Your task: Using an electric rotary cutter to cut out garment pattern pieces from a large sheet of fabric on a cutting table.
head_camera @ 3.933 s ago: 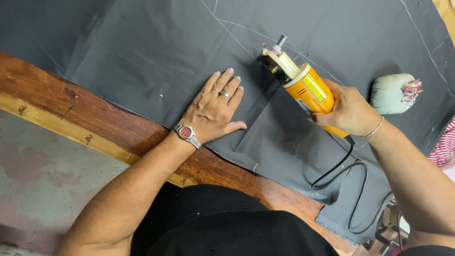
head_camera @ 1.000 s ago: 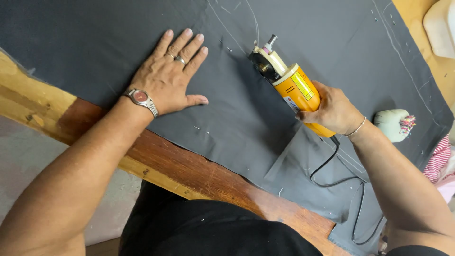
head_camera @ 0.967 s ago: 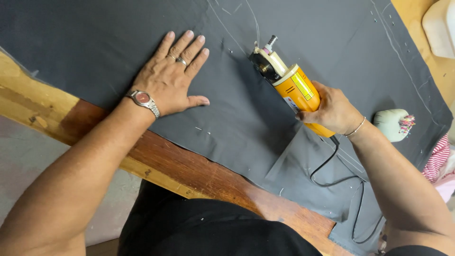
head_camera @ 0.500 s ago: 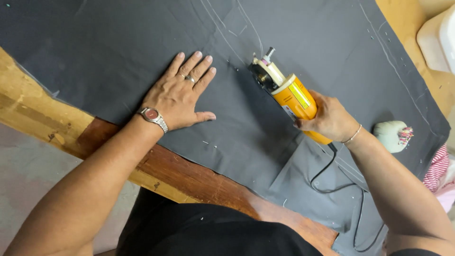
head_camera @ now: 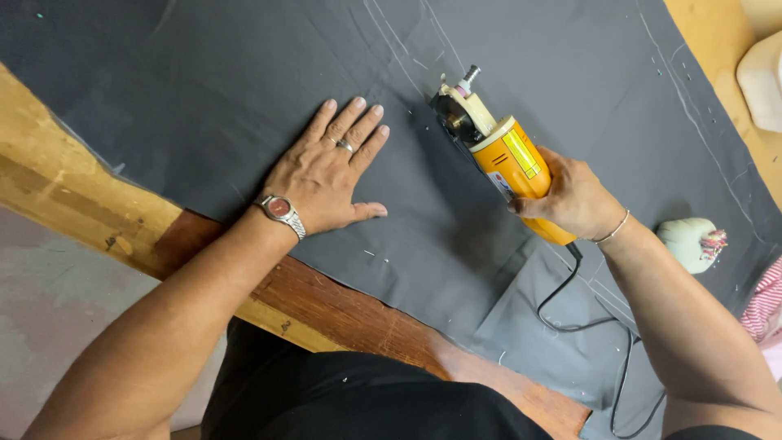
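My left hand (head_camera: 330, 173) lies flat with fingers spread on a large dark grey cloth (head_camera: 244, 73) that covers the wooden table (head_camera: 73, 195). It wears a ring and a wristwatch. My right hand (head_camera: 574, 198) grips the rear of an orange electric cloth cutter (head_camera: 505, 155), whose metal head points up the cloth along faint chalk lines. The cutter's black cord (head_camera: 586, 326) trails down over a cut, lighter flap of cloth below my right wrist.
A pale pincushion with coloured pins (head_camera: 692, 243) sits on the cloth right of my right arm. A white object (head_camera: 762, 69) lies at the top right on bare wood. Striped red cloth (head_camera: 766, 301) shows at the right edge. The table's front edge runs diagonally.
The cutter and my right hand have advanced up the cloth along the chalk line. My left hand has shifted forward on the cloth beside it, still pressed flat.
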